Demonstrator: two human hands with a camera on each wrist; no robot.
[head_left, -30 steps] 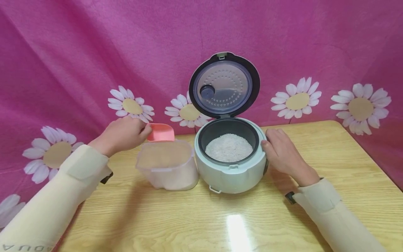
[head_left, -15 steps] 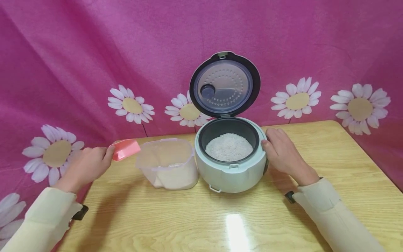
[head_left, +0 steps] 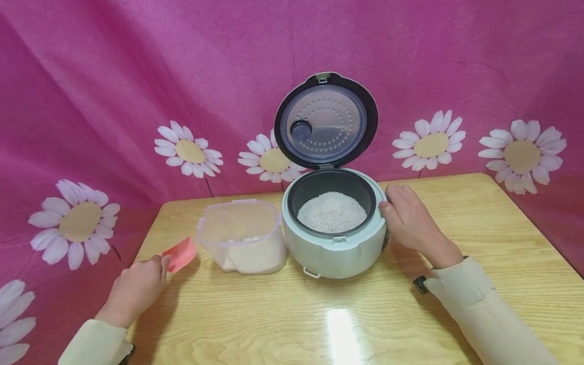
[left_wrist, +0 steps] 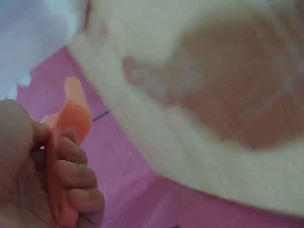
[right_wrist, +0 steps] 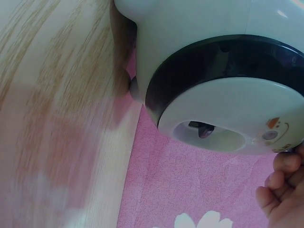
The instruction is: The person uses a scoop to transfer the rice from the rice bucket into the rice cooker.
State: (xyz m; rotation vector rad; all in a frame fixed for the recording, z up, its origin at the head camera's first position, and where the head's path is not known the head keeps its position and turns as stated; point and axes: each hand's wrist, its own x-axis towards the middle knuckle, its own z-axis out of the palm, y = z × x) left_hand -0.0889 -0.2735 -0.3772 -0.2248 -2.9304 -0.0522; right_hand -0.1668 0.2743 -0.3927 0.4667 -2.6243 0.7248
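My left hand [head_left: 139,286] grips a pink rice scoop [head_left: 181,254] by its handle, low over the table's left side. In the left wrist view the curled fingers [left_wrist: 76,175] wrap the scoop handle [left_wrist: 58,190]. Right of the scoop stands a clear, lidless plastic container [head_left: 255,258] with some rice in the bottom. Next to it is a pale green rice cooker [head_left: 335,261], lid [head_left: 337,119] raised, with white rice [head_left: 332,213] in its dark inner pot. My right hand [head_left: 410,223] holds the cooker's right side, thumb at the rim; its fingers [right_wrist: 286,162] curl at the cooker's edge in the right wrist view.
The wooden table [head_left: 274,319] carries the container and the cooker side by side, nearly touching. Behind it hangs a magenta cloth [head_left: 219,66] with daisies, close to the raised lid. A small handle loop [head_left: 312,274] sticks out at the cooker's lower front.
My left hand has carried the scoop from above the container leftward, then down toward the table and nearer to me. My right hand and the cooker have stayed in place.
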